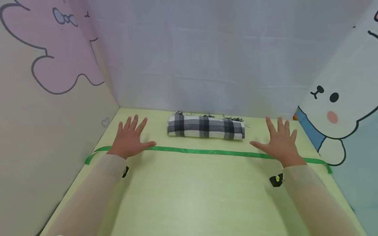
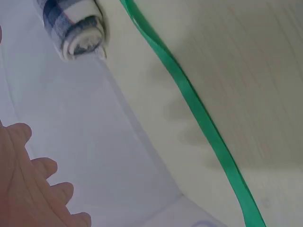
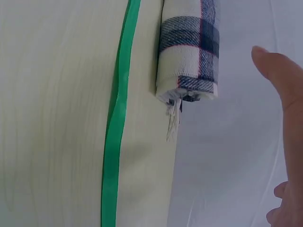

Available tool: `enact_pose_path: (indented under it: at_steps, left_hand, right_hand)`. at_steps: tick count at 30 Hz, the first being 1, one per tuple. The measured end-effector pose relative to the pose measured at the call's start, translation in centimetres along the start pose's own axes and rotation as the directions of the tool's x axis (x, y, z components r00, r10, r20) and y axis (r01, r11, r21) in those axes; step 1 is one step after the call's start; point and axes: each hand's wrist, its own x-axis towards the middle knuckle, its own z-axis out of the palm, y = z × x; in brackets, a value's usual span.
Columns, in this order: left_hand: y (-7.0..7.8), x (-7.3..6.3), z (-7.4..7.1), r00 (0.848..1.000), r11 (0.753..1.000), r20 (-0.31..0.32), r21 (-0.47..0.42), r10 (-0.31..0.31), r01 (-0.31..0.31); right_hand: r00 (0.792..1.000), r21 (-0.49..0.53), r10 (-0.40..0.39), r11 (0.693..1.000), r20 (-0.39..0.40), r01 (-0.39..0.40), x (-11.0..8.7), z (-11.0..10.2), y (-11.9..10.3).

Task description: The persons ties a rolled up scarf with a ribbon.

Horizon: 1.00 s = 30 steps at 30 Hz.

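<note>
A rolled plaid scarf [image 1: 205,127] in black, grey and white, with fringe along its far side, lies near the back of the table. My left hand [image 1: 129,138] is spread to the left of the roll and holds nothing. On the other side, my right hand [image 1: 280,141] is spread with straight fingers, apart from the roll. The left wrist view shows the coiled end of the scarf [image 2: 84,41] and part of the left hand [image 2: 28,184]. Loose fringe hangs from the scarf's other end [image 3: 189,71] in the right wrist view, with the right thumb [image 3: 274,68] beside it.
A green ribbon [image 1: 200,151] runs across the pale yellow table [image 1: 195,196], in front of the scarf. A white cloth wall [image 1: 206,65] rises behind. Printed cartoon panels stand at the left [image 1: 68,59] and right [image 1: 339,114].
</note>
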Motion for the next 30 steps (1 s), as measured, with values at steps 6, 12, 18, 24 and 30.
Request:
enact_pose_path:
  at_steps: [6, 12, 18, 24, 30]
  left_hand:
    - [2.8, 1.7, 0.9, 0.998, 0.993, 0.02, -0.106, 0.061, -0.059]
    - [5.2, 3.3, 1.9, 0.994, 0.979, 0.035, -0.182, 0.102, -0.094]
    - [6.6, 5.1, 2.8, 0.99, 0.979, 0.05, -0.167, 0.129, -0.119]
    - [7.6, 6.9, 3.4, 0.993, 0.974, 0.048, -0.206, 0.11, -0.098]
    - [8.6, 8.9, 4.1, 0.994, 0.969, 0.054, -0.233, 0.093, -0.078]
  right_hand:
    - [0.999, 0.003, -0.03, 1.0, 0.032, 0.03, 1.3, 1.1, -1.5]
    - [0.995, -0.001, -0.061, 0.998, 0.081, 0.061, 2.7, 2.5, -3.3]
    - [0.992, -0.007, -0.087, 0.996, 0.087, 0.088, 4.0, 3.6, -4.8]
    - [0.99, -0.002, -0.113, 0.994, 0.09, 0.114, 5.1, 4.5, -5.7]
    - [0.985, -0.009, -0.137, 0.99, 0.106, 0.138, 6.1, 4.8, -6.7]
